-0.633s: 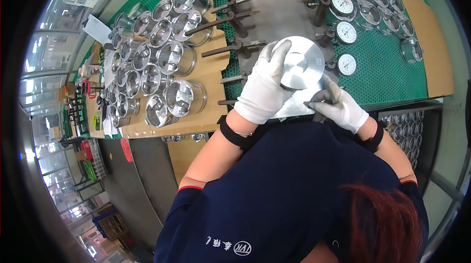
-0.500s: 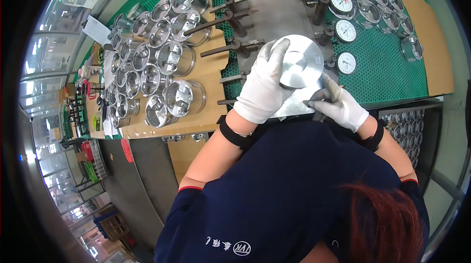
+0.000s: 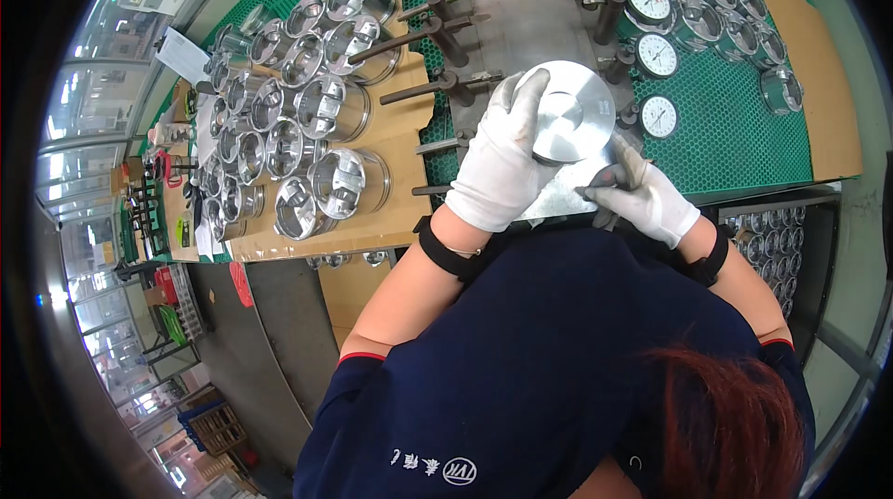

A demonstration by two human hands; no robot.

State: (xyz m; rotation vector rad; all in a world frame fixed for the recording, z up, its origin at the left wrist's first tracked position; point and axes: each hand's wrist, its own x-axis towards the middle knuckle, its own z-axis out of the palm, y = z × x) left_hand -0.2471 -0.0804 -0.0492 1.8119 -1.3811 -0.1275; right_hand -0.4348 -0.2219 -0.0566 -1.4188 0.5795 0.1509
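Observation:
My left hand (image 3: 507,150), in a white glove, grips a silver metal piston (image 3: 575,108) from its left side, with the thumb and fingers on its edge. The piston's round, shiny top faces up toward me. Close to its lower right, my gloved right hand (image 3: 642,197) is closed in a pinch around a small dark object (image 3: 606,179). Its exact kind does not show. Dark smudges mark the glove's fingers. Both hands are above the near end of a metal plate (image 3: 526,11).
Many pistons (image 3: 330,108) stand on cardboard at the left. Dark posts with rods (image 3: 446,39) line the plate's left side, dial gauges (image 3: 658,55) its right. More pistons (image 3: 698,23) sit on green mesh matting (image 3: 726,146) at the right. Stacked pistons (image 3: 772,248) show below the table.
The piston has shifted slightly up and tilted a little in my left hand. My right hand keeps nearly the same place with the dark object.

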